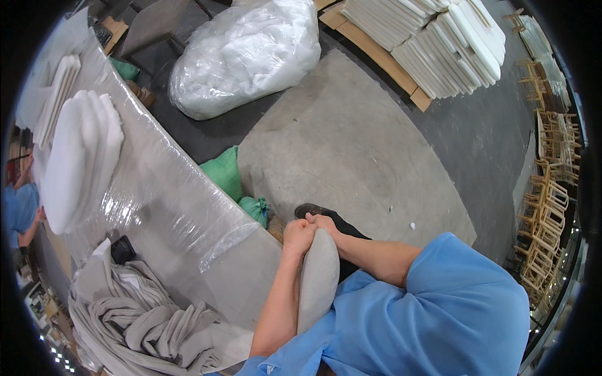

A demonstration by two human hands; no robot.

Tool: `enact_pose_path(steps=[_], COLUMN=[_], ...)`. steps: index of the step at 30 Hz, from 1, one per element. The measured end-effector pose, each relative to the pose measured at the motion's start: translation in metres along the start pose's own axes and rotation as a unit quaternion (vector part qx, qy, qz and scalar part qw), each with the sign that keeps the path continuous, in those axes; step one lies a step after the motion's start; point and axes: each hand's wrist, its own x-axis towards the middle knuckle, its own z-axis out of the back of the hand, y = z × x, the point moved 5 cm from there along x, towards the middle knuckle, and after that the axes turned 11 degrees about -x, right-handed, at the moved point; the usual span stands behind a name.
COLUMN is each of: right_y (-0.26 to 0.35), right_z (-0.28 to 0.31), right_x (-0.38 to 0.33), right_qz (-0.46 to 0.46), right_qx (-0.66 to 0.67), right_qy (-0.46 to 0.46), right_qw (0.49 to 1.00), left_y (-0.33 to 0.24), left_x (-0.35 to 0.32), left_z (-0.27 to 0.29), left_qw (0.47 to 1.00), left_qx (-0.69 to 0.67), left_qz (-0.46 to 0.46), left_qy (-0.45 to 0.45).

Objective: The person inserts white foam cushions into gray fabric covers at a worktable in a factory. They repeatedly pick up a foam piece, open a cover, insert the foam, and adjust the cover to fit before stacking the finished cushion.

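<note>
A grey fabric cushion point(320, 282) stands on edge against my body, between my two forearms. At its far tip my left hand point(299, 237) is closed on the fabric. Right beside it my right hand point(323, 224) also grips that end, its fingers curled toward the left hand. The two hands touch or nearly touch. What the fingertips pinch is hidden. The plastic-covered table point(232, 276) lies just left of my left forearm. On it rests a heap of grey fabric covers point(138, 319) with a small black object point(123, 250) at its edge.
White padding sheets point(81, 156) are stacked on the table's far left, near another person in blue point(22, 210). Green sacks point(224, 172) sit by the table edge. A plastic-wrapped white bundle point(248, 59), stacked white foam pads point(433, 47) and wooden chair frames point(545, 219) stand around the floor.
</note>
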Motion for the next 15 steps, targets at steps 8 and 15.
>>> enact_pose_path(steps=[8,15], right_y=[-0.015,-0.031], right_z=[0.01,0.0], right_x=[0.034,0.064], right_qz=[0.005,0.106], right_qx=[-0.029,-0.026], right_qy=[-0.108,-0.008], right_qw=[0.994,0.994], left_y=[-0.014,-0.039], left_x=[-0.007,-0.031], left_z=[-0.003,0.008], left_qw=[0.992,0.981], left_qx=[0.096,0.141], left_qz=[-0.078,-0.1], left_qy=[-0.024,-0.092])
